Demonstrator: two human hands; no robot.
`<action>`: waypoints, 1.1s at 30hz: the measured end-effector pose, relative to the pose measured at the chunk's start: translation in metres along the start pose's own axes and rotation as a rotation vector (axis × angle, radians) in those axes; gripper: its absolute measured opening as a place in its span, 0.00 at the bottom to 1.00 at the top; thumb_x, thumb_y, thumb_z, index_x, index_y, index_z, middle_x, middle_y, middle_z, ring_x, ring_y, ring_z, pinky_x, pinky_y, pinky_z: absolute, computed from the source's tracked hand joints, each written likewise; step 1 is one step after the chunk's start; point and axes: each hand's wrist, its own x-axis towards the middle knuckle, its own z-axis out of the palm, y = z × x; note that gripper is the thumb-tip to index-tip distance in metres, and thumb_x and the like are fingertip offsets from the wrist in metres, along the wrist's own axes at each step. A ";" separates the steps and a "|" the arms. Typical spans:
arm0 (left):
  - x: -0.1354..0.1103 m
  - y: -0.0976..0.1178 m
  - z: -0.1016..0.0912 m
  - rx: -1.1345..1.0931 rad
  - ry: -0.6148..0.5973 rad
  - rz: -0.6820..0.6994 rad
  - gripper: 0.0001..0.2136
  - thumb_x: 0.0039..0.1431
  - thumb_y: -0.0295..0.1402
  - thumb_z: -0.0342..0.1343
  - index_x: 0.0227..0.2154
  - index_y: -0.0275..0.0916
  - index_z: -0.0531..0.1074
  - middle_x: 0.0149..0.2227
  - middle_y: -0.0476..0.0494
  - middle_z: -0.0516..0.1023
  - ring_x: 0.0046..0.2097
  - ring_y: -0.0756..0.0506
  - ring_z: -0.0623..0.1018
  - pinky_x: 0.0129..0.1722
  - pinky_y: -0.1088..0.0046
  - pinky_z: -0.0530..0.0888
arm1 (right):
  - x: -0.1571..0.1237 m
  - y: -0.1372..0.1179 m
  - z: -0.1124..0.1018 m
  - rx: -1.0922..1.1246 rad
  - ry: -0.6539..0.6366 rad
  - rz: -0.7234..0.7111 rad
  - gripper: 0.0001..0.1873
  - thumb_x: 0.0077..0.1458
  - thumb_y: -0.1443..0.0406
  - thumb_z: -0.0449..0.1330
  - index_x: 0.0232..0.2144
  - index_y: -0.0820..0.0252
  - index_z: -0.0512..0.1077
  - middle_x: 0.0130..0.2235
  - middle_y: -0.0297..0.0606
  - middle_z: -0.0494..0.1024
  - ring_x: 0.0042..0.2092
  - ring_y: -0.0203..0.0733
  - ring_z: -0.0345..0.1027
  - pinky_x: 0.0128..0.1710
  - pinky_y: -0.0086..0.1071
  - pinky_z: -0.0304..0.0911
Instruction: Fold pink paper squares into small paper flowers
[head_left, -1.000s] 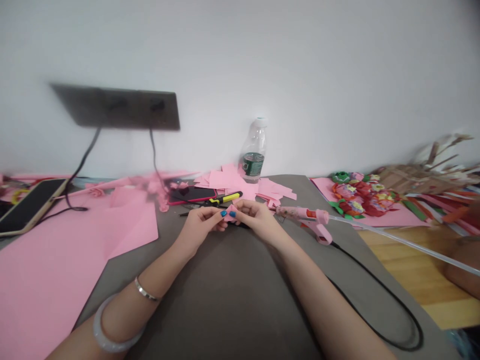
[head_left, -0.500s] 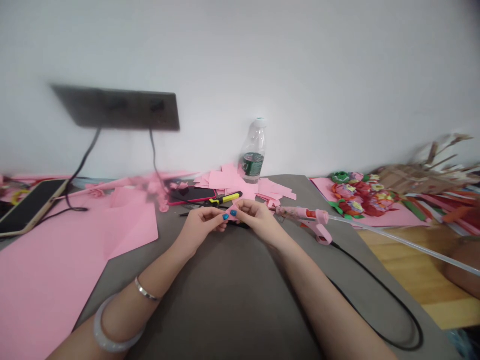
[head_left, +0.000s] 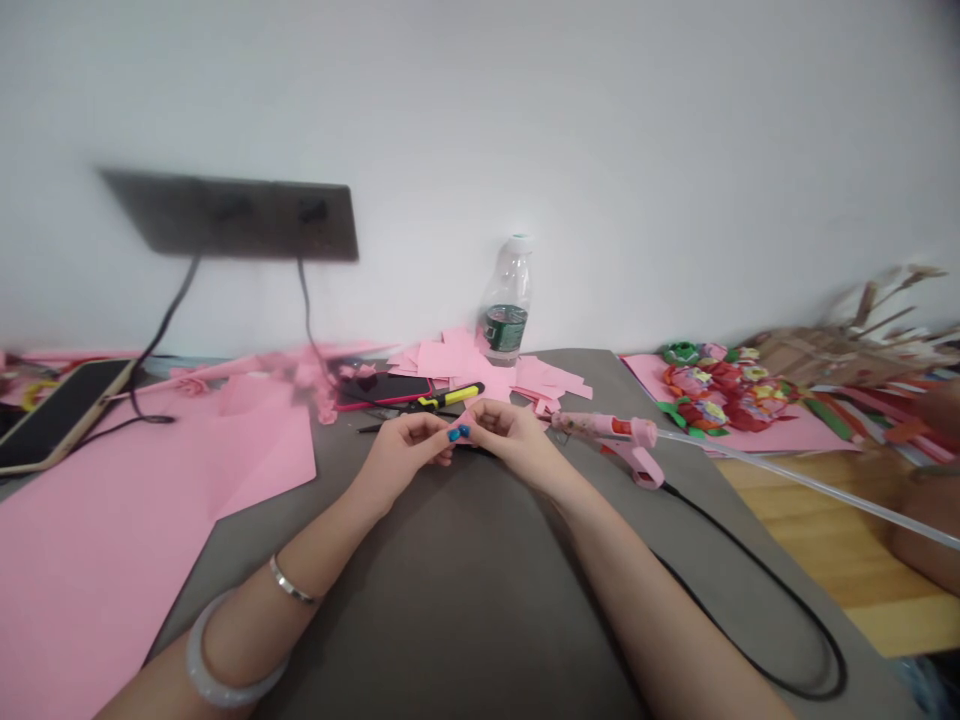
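My left hand [head_left: 405, 455] and my right hand [head_left: 510, 440] meet at the centre, above a grey cloth surface [head_left: 465, 600]. Their blue-nailed fingertips pinch a small piece of pink paper [head_left: 466, 418], and the fingers hide most of it. Just beyond my hands lie scissors with a yellow and black handle [head_left: 450, 397]. A pink hot glue gun [head_left: 604, 432] rests next to my right hand, with a long clear glue stick [head_left: 810, 490] running from it to the right. A bangle and a thin bracelet circle my left forearm.
Pink paper scraps [head_left: 480, 362] lie beyond my hands, next to a phone in a red case [head_left: 382, 390] and a plastic bottle [head_left: 506, 300]. A large pink sheet [head_left: 112, 530] covers the left. Colourful paper flowers [head_left: 727, 390] sit at the right, and the glue gun's black cord loops forward.
My fingertips have drawn closer together, and less of the pink paper shows between them. My hands otherwise stay in the same place.
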 end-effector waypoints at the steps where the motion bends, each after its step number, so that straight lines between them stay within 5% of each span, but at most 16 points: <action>1: 0.000 -0.001 0.000 0.014 -0.003 0.009 0.14 0.47 0.41 0.68 0.26 0.34 0.78 0.24 0.49 0.75 0.27 0.52 0.73 0.30 0.76 0.72 | 0.000 0.000 0.000 0.001 -0.003 0.001 0.19 0.48 0.51 0.67 0.27 0.60 0.70 0.29 0.33 0.72 0.31 0.36 0.65 0.34 0.31 0.61; 24: 0.000 0.003 0.000 0.235 -0.132 0.038 0.12 0.51 0.40 0.63 0.27 0.34 0.75 0.24 0.50 0.71 0.27 0.52 0.70 0.27 0.77 0.70 | 0.001 0.003 -0.002 -0.056 0.026 -0.064 0.11 0.52 0.58 0.64 0.29 0.61 0.74 0.29 0.35 0.75 0.30 0.36 0.69 0.32 0.31 0.63; 33: 0.000 -0.005 0.003 0.211 0.042 0.062 0.12 0.47 0.37 0.62 0.20 0.38 0.65 0.19 0.54 0.69 0.22 0.52 0.72 0.23 0.78 0.70 | -0.004 0.003 0.015 -0.511 0.239 -0.340 0.08 0.54 0.68 0.60 0.38 0.59 0.72 0.30 0.33 0.67 0.27 0.35 0.59 0.26 0.29 0.58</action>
